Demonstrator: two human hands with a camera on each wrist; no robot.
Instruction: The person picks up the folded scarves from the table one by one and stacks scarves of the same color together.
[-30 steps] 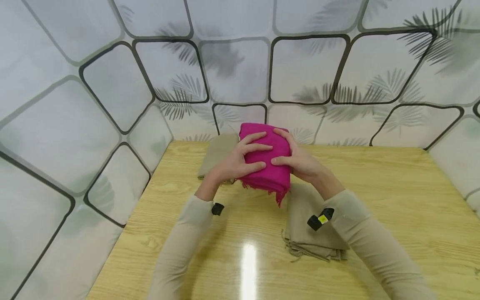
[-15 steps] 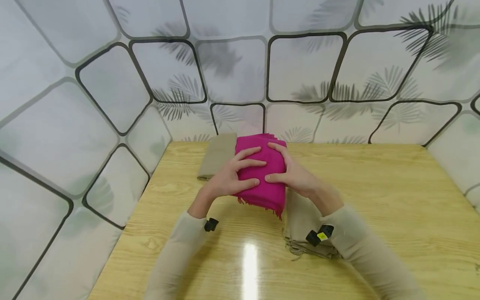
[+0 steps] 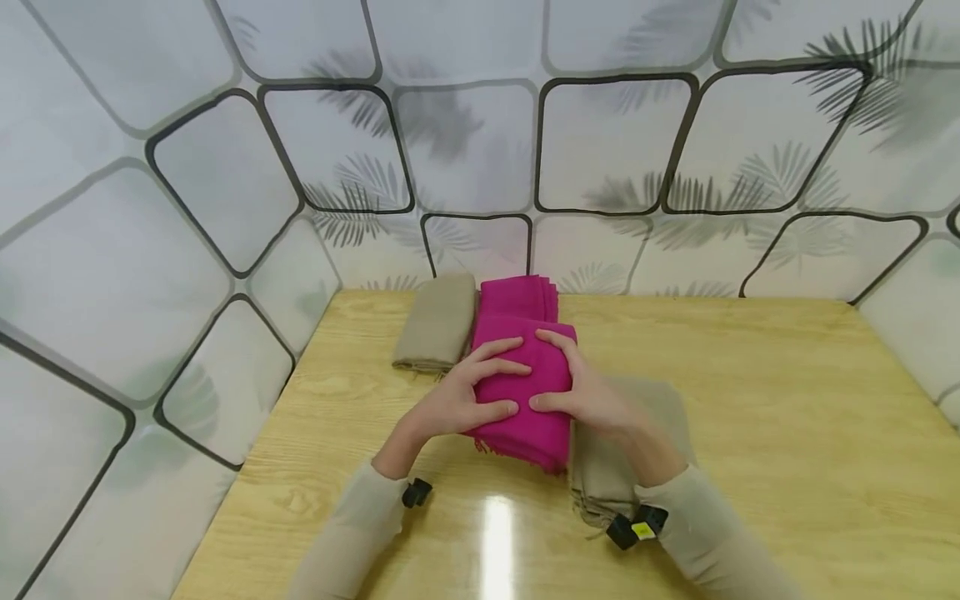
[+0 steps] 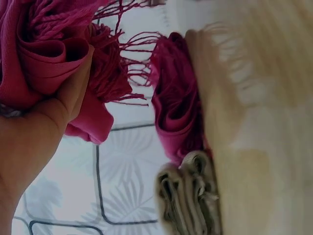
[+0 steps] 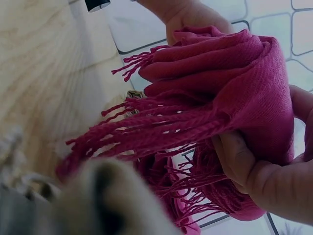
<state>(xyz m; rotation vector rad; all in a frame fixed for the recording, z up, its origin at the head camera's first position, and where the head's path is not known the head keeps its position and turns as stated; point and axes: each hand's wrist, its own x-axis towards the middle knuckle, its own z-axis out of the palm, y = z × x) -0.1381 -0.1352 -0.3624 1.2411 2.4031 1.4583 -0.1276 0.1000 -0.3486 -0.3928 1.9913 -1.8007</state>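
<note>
Both hands grip a folded magenta scarf [image 3: 528, 437] with twisted fringe, one at each side. The left hand [image 3: 461, 400] spreads its fingers over the top; in the left wrist view its thumb side presses under the folds. From the right, the right hand [image 3: 596, 404] clasps the same scarf; in the right wrist view its fingers [image 5: 237, 156] curl under the fringed end. That view and the left wrist view show the scarf raised off the table. A second magenta scarf [image 3: 521, 296] lies folded behind it, at the table's back.
A folded beige cloth [image 3: 437, 323] lies at the back left, beside the second magenta scarf. Another fringed beige cloth [image 3: 663, 408] lies partly under the right forearm. The wooden table [image 3: 787, 400] meets a patterned wall covering [image 3: 615, 142] at the back.
Both hands have drawn the held magenta scarf toward the person, down in the head view. The second magenta scarf behind it has come into sight, with more of the back beige cloth.
</note>
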